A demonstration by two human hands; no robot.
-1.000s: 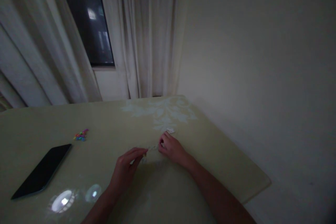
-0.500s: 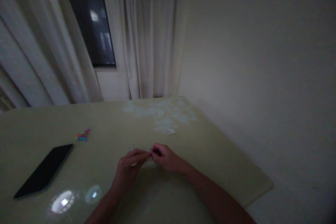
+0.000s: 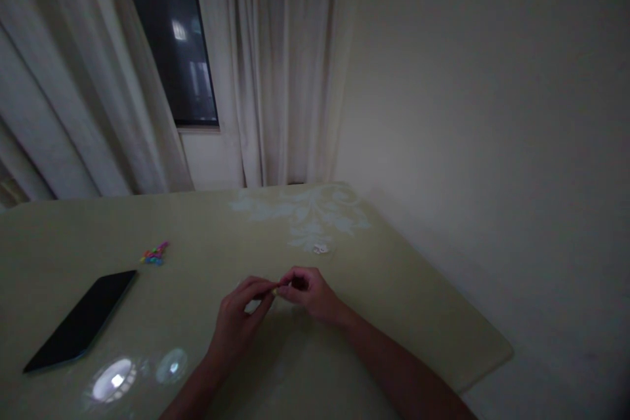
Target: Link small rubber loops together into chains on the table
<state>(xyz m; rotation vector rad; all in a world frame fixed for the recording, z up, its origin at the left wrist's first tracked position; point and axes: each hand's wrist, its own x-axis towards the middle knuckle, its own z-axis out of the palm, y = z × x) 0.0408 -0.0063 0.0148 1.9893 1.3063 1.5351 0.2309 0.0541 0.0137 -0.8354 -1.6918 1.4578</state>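
Note:
My left hand (image 3: pixel 241 315) and my right hand (image 3: pixel 312 295) meet fingertip to fingertip just above the table (image 3: pixel 207 230). Between their pinched fingers is a tiny yellowish piece (image 3: pixel 275 291), mostly covered, so its kind does not show. Both thumbs and forefingers are closed about it. Beyond my right hand lies a small whitish item (image 3: pixel 320 249), too small to make out. A little heap of brightly coloured small pieces (image 3: pixel 155 254) rests farther left.
A dark flat tablet-like device (image 3: pixel 83 318) lies on the left of the table. Bright lamp reflections show on the tabletop near my left forearm. A pale wall (image 3: pixel 467 144) runs along the right edge, and curtains (image 3: pixel 285 79) hang at the back.
My fingertips have shifted slightly left and changed their pinch, and a yellowish bit now shows between them. The heap, the device and the whitish item have stayed put.

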